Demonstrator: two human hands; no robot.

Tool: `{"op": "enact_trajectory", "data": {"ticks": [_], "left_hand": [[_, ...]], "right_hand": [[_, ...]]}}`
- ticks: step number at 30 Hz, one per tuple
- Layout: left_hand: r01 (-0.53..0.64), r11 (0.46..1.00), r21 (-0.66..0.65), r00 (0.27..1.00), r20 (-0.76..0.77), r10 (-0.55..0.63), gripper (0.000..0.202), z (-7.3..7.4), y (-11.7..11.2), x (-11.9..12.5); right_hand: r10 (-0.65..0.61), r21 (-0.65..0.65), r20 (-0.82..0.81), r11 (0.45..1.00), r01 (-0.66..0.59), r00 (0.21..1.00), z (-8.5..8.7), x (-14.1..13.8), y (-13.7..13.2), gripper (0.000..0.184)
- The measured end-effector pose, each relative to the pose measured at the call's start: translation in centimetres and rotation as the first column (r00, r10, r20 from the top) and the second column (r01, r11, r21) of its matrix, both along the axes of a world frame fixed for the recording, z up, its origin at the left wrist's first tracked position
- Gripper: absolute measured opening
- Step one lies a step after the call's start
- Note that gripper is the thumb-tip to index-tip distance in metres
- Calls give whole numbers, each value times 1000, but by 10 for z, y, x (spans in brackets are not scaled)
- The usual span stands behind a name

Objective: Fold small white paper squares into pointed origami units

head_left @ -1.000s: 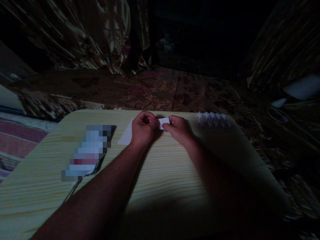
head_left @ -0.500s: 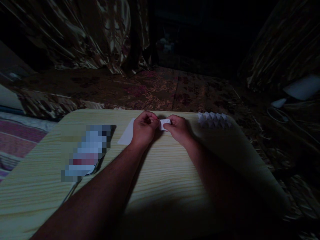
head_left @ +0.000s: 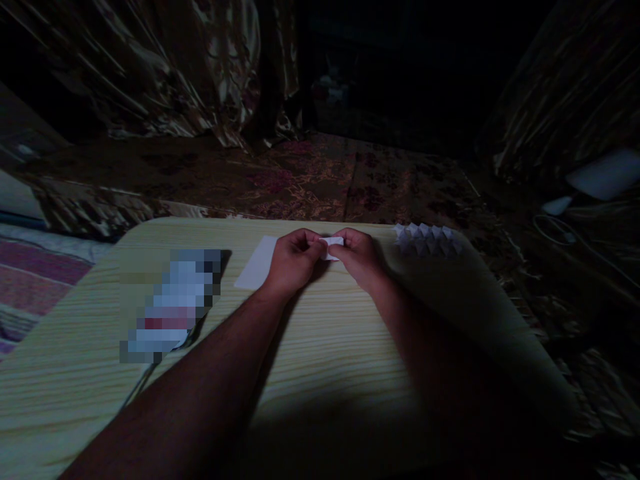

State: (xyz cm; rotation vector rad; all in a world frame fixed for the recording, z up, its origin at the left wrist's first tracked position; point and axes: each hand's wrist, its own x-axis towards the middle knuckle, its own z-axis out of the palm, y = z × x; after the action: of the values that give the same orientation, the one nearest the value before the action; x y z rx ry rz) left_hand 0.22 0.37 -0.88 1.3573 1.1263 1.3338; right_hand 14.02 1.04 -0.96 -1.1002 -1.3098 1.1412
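**Folded white paper [head_left: 336, 241] pinched from both sides, mid-frame!**

And it's at the centre of the frame, between our two hands! Our left hand [head_left: 295, 260] has its grip pinched on the near-left edge; our right hand [head_left: 361, 255] grips the other end, thumb pressed across the front. Touching the table [head_left: 330, 347] or just above? We can't tell. Left of centre, we spot white sheet paper [head_left: 254, 265] lying flat, partly behind our left hand. Upper right of the table, pointed folded-paper pieces [head_left: 429, 240] stand bunched in rows! Centre left, a pixelated device [head_left: 173, 300] with a cable [head_left: 136, 388].
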Motion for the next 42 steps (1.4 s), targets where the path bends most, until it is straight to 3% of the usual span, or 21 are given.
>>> {"op": "enact_trajectory", "data": {"ticks": [10, 21, 28, 42], "left_hand": [[64, 998, -16, 998, 18, -63, 20, 2, 0, -1], [80, 995, -55, 997, 15, -79, 18, 1, 0, -2], [-22, 1000, -20, 1000, 8, 22, 15, 0, 2, -2], [-7, 999, -47, 997, 76, 10, 15, -3, 5, -4]], "right_hand": [[-33, -50, -1, 998, 32, 999, 4, 0, -1, 20], [-114, 103, 168, 990, 97, 979, 4, 1, -2, 17], [19, 16, 76, 1000, -21, 997, 4, 0, -2, 15], [3, -6, 46, 1000, -3, 999, -2, 0, 1, 14]]}}
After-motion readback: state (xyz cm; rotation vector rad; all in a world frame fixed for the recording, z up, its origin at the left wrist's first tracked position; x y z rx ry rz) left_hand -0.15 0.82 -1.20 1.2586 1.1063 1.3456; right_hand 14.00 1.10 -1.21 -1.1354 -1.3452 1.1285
